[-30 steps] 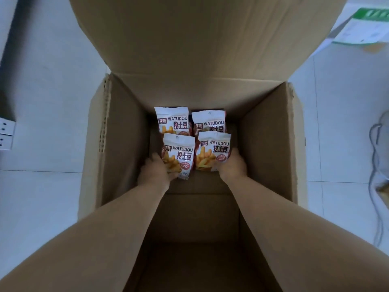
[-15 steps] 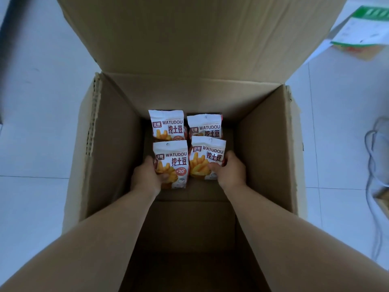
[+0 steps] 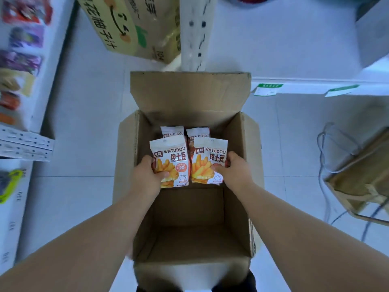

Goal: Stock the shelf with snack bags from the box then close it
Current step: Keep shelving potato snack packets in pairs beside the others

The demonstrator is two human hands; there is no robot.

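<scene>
Up come the two front bags: a second ago they sat low among the others, and now you've raised them to about rim level, with your view pulled back to take in the aisle.

Starting at the left, a stocked shelf runs along that edge, its packs too blurred to read. Next, your left hand grips the left bag by its lower corner, fingers curled round the edge and the thumb across the printed front. Touching it edge to edge is the right bag, held the same way by your right hand at its lower right corner. Both bags stand upright over the far half of the box. Behind them, two more bags sit down inside against the far wall, only their tops showing. The far flap stands open. Over on the right is a white shelf edge with green tags.

So you're mid-unload, by my read: this pair coming out, one pair left, and closing the box well off yet. The next move calls for lifting clear of the rim without snagging, then carrying both to a shelf. Which shelf, I can't tell from here. Keep them upright, faces out.
</scene>
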